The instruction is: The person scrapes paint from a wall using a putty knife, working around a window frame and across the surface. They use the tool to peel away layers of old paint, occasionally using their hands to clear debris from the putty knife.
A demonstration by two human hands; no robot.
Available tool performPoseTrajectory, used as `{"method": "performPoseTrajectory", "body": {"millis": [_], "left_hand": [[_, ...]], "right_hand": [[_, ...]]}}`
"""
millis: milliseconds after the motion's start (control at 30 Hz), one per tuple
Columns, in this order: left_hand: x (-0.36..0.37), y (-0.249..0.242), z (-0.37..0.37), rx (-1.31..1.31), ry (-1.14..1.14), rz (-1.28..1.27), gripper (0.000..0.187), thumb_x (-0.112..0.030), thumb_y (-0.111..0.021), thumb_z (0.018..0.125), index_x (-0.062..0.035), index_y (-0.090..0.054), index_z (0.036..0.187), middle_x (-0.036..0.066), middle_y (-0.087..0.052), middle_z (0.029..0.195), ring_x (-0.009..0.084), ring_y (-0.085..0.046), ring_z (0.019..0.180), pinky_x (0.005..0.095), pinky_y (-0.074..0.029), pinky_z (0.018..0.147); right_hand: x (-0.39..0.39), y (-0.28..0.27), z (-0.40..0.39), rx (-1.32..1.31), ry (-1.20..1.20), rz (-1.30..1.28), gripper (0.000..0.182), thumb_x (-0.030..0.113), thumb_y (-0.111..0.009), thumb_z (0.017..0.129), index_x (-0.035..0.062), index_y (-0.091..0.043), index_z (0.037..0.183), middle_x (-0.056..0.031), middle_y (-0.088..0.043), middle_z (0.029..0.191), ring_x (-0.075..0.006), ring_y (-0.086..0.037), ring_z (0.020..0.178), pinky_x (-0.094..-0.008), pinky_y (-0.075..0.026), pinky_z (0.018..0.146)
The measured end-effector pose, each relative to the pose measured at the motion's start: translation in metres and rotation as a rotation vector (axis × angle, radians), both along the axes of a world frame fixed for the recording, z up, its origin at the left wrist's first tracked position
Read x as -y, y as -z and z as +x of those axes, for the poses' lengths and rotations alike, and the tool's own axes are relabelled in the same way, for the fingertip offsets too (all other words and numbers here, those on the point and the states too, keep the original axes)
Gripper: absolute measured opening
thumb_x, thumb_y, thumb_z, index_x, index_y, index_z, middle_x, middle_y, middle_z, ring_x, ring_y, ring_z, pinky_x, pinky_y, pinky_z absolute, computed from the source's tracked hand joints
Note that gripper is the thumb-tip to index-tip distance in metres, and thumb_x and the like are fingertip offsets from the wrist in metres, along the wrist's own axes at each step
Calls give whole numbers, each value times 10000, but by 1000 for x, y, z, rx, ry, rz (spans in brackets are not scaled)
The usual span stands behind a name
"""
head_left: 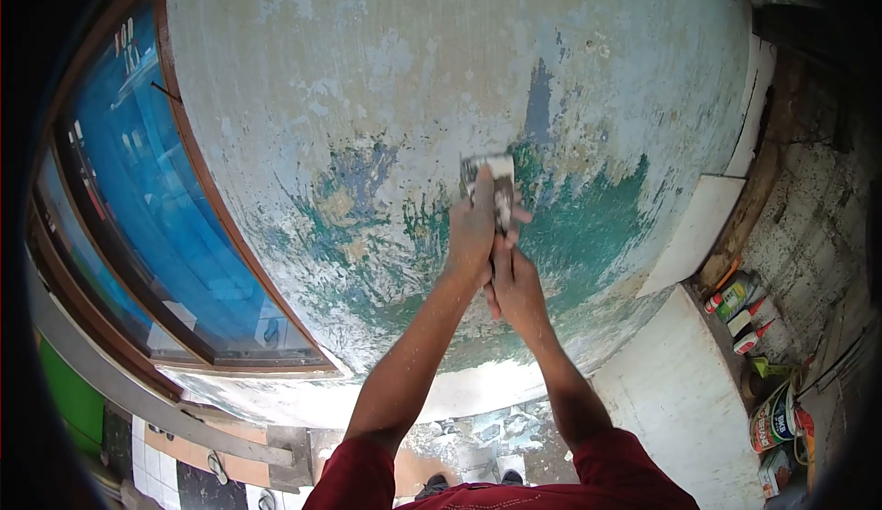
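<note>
Both my hands are on a scraper with a wide, worn blade, which lies against the wall of peeling paint. My left hand presses on the blade's left side, its fingers partly stretched along the metal. Just below and to the right, my right hand is wrapped round the handle, which is mostly hidden. Green and blue-grey patches show around the blade.
At the left is a brown-framed window with blue behind the glass. Bottles and a paint bucket stand at the right. Paint flakes litter the floor by my feet. Sandals lie at lower left.
</note>
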State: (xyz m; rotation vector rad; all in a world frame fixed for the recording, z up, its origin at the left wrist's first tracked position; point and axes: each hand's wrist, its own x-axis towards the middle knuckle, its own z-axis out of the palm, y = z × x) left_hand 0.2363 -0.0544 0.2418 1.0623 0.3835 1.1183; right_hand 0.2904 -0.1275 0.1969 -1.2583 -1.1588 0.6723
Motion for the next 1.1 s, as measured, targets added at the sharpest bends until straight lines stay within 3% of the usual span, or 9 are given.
{"method": "performPoseTrajectory", "body": {"millis": [133,300,467,567,667,700,867,1000,1100], "left_hand": [[2,23,-3,-66,-13,-10,504,-445,-399,952,17,-580,864,99,-614,624,91,-470,408,225,-377,375],[-1,-21,-6,22,-28,24,500,-447,-407,949,3,-587,825,99,-622,626,88,-483,414,224,-380,378],[-2,10,-9,-59,-24,11,497,-452,-415,943,11,-577,866,104,-628,637,97,-497,416,232,-390,373],[-7,-31,-6,26,-25,21,478,-446,-422,943,-2,-577,854,99,-628,636,99,-499,417,229,-389,373],[-6,-42,-5,91,-31,76,467,-440,-418,945,-11,-577,849,94,-629,636,96,-497,414,225,-388,371],[-3,-37,-10,59,12,36,454,-430,-413,950,-8,-577,919,90,-626,657,108,-512,465,238,-416,419],[0,4,-10,11,28,-19,432,-418,-425,947,-14,-573,907,96,-635,681,107,-515,468,241,-424,420],[-4,-64,-9,90,-4,3,450,-398,-397,957,-5,-565,816,126,-637,666,115,-485,425,233,-394,376],[-11,-70,-9,70,-19,64,460,-409,-402,953,1,-567,824,127,-636,667,118,-497,441,244,-390,376]], "right_hand": [[1,23,-9,-33,-6,-1,443,354,-304,991,28,-480,748,-18,-433,482,-96,-413,335,-252,-346,318],[-9,-10,0,-51,-88,42,442,352,-303,991,24,-505,774,-21,-447,503,-96,-421,352,-248,-351,321],[-4,14,-10,6,23,21,463,372,-320,985,22,-497,739,-19,-436,491,-104,-415,344,-273,-364,316],[-6,-27,-3,-13,-37,-17,458,374,-327,983,26,-494,737,-19,-440,492,-105,-416,338,-276,-359,311],[-4,-43,0,-4,-64,6,464,387,-328,981,33,-487,728,-18,-438,488,-104,-411,332,-268,-347,301],[0,-36,-3,14,-50,7,466,393,-327,981,35,-485,726,-16,-435,486,-103,-409,331,-266,-344,300],[9,-5,-8,-76,-81,-46,458,390,-327,981,44,-456,710,-12,-429,451,-113,-403,301,-271,-328,292],[-3,-64,-2,-40,-115,21,469,424,-335,972,49,-462,721,-18,-437,484,-104,-393,315,-263,-330,295],[-1,-76,-8,-64,-111,30,483,463,-329,964,68,-474,728,-11,-434,498,-93,-388,336,-257,-323,300]]}}
